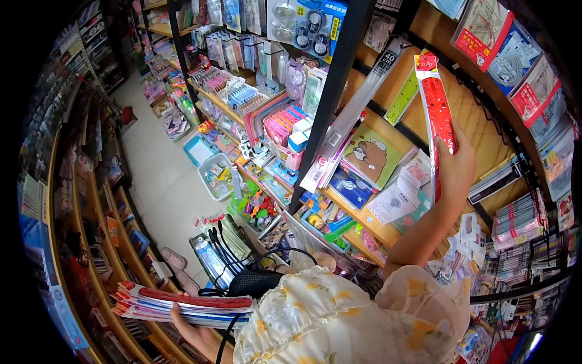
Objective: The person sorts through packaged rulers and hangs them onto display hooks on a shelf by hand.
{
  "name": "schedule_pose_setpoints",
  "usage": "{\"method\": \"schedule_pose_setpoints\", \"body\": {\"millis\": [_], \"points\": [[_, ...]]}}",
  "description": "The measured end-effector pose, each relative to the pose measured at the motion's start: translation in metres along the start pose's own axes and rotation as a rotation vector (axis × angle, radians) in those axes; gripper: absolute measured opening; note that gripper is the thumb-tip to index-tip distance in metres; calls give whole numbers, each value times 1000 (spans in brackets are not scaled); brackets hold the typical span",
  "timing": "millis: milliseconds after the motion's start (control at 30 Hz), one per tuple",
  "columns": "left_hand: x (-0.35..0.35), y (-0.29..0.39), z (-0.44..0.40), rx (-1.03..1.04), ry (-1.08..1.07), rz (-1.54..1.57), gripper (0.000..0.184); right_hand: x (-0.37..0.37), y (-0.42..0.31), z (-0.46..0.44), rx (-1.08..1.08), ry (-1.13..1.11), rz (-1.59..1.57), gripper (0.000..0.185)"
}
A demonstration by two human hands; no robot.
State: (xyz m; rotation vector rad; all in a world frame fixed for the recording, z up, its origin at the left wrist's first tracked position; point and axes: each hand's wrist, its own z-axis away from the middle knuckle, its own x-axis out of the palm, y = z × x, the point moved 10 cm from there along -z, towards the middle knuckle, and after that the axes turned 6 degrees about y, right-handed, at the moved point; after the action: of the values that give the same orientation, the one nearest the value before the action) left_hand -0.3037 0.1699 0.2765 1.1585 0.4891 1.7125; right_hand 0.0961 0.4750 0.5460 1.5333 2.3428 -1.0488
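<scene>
At right, your right hand (456, 156) pinches a slim, red plastic packet (435, 100) by its lower half, long axis pointing far, while your left hand (189, 329) clasps a red-topped stack of flat packets (206, 302) at near left.

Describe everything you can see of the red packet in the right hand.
The red packet is long, narrow and glossy, apparently plastic-wrapped, with dark marks on its red face, a pale left margin and pale lettering near the top. It runs almost vertically in the picture, its top leaning slightly left, seen against a wooden panel. The right hand grips its lower half, hiding part of it.
</scene>
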Motion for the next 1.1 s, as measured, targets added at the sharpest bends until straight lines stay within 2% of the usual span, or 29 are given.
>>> {"method": "schedule_pose_setpoints", "body": {"millis": [467,600,700,833,1033,1100], "points": [[-4,0,1,-24,43,31,40,-4,-12,-3,-38,-15,57,37],[-13,-9,-9,-107,-33,72,39,0,-17,-8,-37,-75,103,38],[-21,-5,-7,-80,92,65,38,0,-17,-13,-50,-98,145,38],[-30,-7,-14,-103,67,84,39,-5,-34,-13,-103,-120,248,38],[-32,-6,-16,-127,38,90,41,0,-38,-26,-53,-191,360,41],[-33,-5,-17,-131,19,97,42,6,-34,-37,-109,-212,363,42]]}}
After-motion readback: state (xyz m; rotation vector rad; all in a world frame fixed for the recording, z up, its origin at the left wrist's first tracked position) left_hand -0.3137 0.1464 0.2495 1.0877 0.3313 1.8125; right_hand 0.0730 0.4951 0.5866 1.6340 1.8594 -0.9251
